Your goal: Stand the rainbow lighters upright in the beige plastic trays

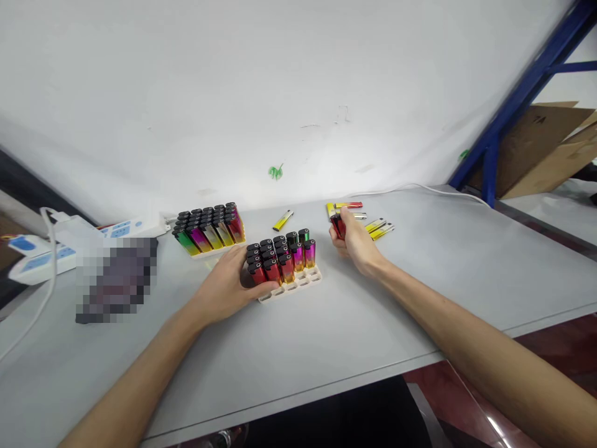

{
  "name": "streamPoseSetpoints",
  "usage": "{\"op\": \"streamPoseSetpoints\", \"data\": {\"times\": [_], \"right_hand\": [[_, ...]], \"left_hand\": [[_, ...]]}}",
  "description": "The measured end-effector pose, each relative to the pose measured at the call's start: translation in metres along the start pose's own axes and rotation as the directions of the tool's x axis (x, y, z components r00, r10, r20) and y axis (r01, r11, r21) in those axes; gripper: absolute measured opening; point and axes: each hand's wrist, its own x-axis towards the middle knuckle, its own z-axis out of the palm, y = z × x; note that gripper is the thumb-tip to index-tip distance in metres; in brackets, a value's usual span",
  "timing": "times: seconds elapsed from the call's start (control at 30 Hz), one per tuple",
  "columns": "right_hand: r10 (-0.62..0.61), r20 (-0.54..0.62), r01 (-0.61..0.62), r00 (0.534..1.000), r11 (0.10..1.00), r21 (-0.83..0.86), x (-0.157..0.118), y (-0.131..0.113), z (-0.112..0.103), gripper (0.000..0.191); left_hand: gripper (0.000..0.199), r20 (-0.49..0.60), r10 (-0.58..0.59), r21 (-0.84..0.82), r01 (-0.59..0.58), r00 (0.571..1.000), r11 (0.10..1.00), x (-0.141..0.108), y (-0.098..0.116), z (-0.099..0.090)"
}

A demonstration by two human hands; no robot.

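Note:
A cream rack (pixel 291 287) stands mid-table, partly filled with upright red, purple and green lighters; several slots along its front row are bare. My left hand (pixel 228 283) is wrapped round the rack's left end, thumb along the front. Farther right, my right hand (pixel 355 239) is closed on a red lighter (pixel 337 226) with a black top. Beside and behind that hand lie loose lighters, among them a yellow one (pixel 383 231) and a red one (pixel 349 205). Behind and left is a second rack (pixel 209 251) packed with colourful lighters. One yellow lighter (pixel 283 220) lies alone near the wall.
At the left are white power strips (pixel 44 264) with a cable, and a dark blurred item (pixel 119 283). A thin white cable (pixel 420 186) runs along the wall. Blue metal posts (pixel 517 93) and cardboard boxes (pixel 541 146) stand at the right. The table's front edge (pixel 298 401) crosses below.

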Motion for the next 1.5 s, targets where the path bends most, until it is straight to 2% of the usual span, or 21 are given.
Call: {"op": "streamPoseSetpoints", "data": {"times": [0.1, 0.2, 0.3, 0.4, 0.57, 0.63, 0.73, 0.83, 0.97, 1.1, 1.27, 1.5], "right_hand": [[-0.131, 0.011, 0.131, 0.991, 0.990, -0.053, -0.001, -0.007, -0.007, 0.056], [-0.237, 0.101, 0.253, 0.966, 0.948, -0.193, -0.006, -0.021, -0.016, 0.047], [-0.274, 0.216, 0.327, 0.937, 0.905, -0.272, -0.012, -0.035, -0.026, 0.036], [-0.296, 0.275, 0.360, 0.915, 0.907, -0.219, -0.017, -0.042, -0.029, 0.030], [-0.303, 0.305, 0.378, 0.903, 0.897, -0.229, -0.028, -0.038, -0.015, 0.027], [-0.337, 0.311, 0.435, 0.888, 0.836, -0.334, -0.034, -0.035, -0.007, 0.027], [-0.414, 0.335, 0.533, 0.846, 0.674, -0.512, -0.041, -0.032, 0.001, 0.023], [-0.471, 0.374, 0.599, 0.799, 0.564, -0.569, -0.043, -0.030, 0.004, 0.021], [-0.494, 0.400, 0.633, 0.772, 0.542, -0.552, -0.043, -0.027, 0.004, 0.020], [-0.494, 0.399, 0.631, 0.772, 0.525, -0.572, -0.043, -0.026, 0.005, 0.020], [-0.513, 0.378, 0.618, 0.771, 0.457, -0.640, -0.041, -0.024, 0.007, 0.018], [-0.512, 0.404, 0.629, 0.758, 0.408, -0.662, -0.040, -0.022, 0.003, 0.020]], "left_hand": [[0.057, 0.008, 0.003, 0.002, -0.003, 1.000, 1.000, 0.000, -0.001, 0.000], [0.057, 0.026, 0.000, 0.006, 0.000, 1.000, 1.000, 0.000, -0.002, 0.000], [0.058, 0.048, 0.000, 0.006, 0.000, 0.999, 1.000, 0.000, -0.001, -0.001], [0.061, 0.060, 0.002, 0.008, -0.002, 0.998, 1.000, 0.000, -0.001, 0.000], [0.063, 0.041, 0.031, -0.020, -0.030, 0.999, 0.999, 0.001, -0.001, 0.003], [0.064, 0.035, 0.041, -0.024, -0.040, 0.999, 0.999, 0.001, 0.000, 0.004], [0.063, 0.037, 0.043, -0.011, -0.043, 0.998, 0.999, 0.001, -0.001, 0.004], [0.064, 0.032, 0.049, -0.003, -0.049, 0.998, 0.999, 0.000, -0.003, 0.005], [0.063, 0.024, 0.048, 0.005, -0.049, 0.999, 0.999, 0.001, -0.005, 0.005], [0.063, 0.036, 0.038, 0.008, -0.038, 0.999, 0.999, 0.001, -0.004, 0.005], [0.063, 0.040, 0.040, 0.014, -0.040, 0.998, 0.999, 0.001, -0.002, 0.004], [0.064, 0.046, 0.019, 0.033, -0.021, 0.999, 0.999, 0.001, -0.002, 0.004]]}}
